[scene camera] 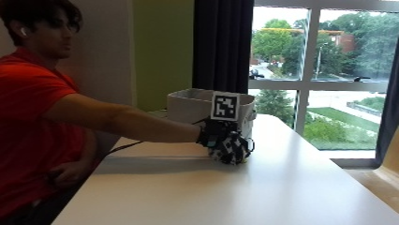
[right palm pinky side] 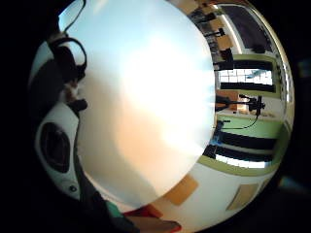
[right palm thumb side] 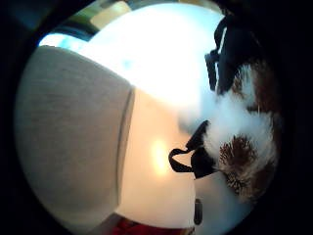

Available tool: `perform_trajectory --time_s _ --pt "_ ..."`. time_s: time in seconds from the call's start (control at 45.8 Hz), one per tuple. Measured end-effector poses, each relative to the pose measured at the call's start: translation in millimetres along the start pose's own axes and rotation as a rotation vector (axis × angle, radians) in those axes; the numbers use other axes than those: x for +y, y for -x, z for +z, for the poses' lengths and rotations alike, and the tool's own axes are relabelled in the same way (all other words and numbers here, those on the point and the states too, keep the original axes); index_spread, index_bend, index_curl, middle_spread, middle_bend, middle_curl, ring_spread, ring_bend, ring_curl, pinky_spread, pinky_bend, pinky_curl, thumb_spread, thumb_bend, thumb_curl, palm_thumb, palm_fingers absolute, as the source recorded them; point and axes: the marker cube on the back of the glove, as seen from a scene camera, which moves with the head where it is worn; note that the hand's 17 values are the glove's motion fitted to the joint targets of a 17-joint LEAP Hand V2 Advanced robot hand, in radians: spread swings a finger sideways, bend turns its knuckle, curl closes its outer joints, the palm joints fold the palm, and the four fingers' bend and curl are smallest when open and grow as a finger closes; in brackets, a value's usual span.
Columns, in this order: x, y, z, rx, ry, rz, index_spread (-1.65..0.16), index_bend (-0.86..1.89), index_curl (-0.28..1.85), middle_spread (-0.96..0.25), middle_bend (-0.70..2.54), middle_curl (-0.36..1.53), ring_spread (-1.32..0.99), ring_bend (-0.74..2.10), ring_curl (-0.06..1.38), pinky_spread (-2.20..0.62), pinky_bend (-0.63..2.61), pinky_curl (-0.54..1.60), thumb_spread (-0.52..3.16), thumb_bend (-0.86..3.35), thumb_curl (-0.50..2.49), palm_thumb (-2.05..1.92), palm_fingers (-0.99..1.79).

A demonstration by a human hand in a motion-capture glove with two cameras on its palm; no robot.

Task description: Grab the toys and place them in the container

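Note:
My gloved right hand is low on the white table, right in front of the grey fabric container. Its fingers curl down over a small fluffy toy. In the thumb side palm view the white and brown plush toy lies against the palm, with gloved fingers wrapped over it, and the container's grey wall stands close beside it. The little finger side palm view shows mostly bare tabletop. From outside, the hand hides nearly all of the toy.
The container stands at the table's far side, near a dark curtain and a large window. The person's other hand rests at their hip, off the table. White tabletop stretches toward the near edge.

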Motion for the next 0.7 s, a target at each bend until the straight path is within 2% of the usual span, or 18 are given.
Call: perform_trajectory --time_s 0.153,0.371,0.481,0.59,0.699 --pt "-5 1 -1 -0.051 -0.063 0.022 -0.46 0.37 0.54 -0.33 0.32 0.28 -0.42 0.83 0.38 -0.44 1.08 0.32 0.99 0.14 0.57 0.59 0.98" --pt "-4 -15 -9 -0.067 -0.052 0.074 -0.46 0.44 0.66 -0.40 0.36 0.33 -0.47 0.80 0.39 -0.44 0.99 0.33 0.81 0.12 0.67 0.65 1.07" --pt "3 -22 -24 -0.057 -0.048 -0.019 -0.46 0.44 0.71 -0.43 0.36 0.34 -0.48 0.79 0.39 -0.44 0.98 0.34 0.75 0.10 0.72 0.65 1.07" --pt "11 -19 -52 -0.163 -0.069 -0.043 -0.46 0.42 0.74 -0.45 0.36 0.36 -0.49 0.78 0.40 -0.44 0.97 0.35 0.70 0.09 0.75 0.66 1.07" --pt "18 -30 -82 -0.100 -0.135 -0.054 -0.47 0.40 0.77 -0.46 0.35 0.37 -0.49 0.78 0.40 -0.45 0.97 0.35 0.67 0.08 0.79 0.65 1.06"
